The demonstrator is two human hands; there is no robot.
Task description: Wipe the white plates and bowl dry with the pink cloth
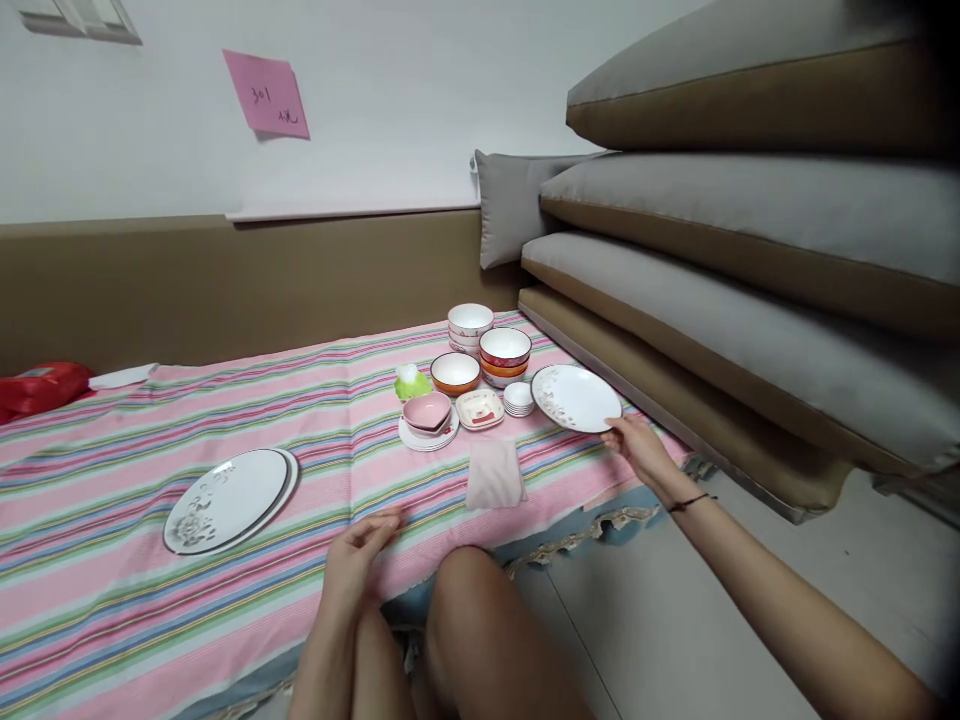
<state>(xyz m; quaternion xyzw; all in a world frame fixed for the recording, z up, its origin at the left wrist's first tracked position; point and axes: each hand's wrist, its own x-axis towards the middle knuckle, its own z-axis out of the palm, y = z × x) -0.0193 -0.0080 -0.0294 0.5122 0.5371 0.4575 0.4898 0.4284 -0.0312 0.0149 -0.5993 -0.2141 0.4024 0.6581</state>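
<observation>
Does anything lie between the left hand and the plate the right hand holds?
A folded pale cloth lies between the left hand and the flowered plate in the right hand, but it looks flat and probably wouldn't block.

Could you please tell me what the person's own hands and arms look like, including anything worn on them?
The left hand and right hand are both without gloves, and no sleeves show. A thin, dark band circles the right wrist; none is visible on the left. Nail details are too small to tell.
</observation>
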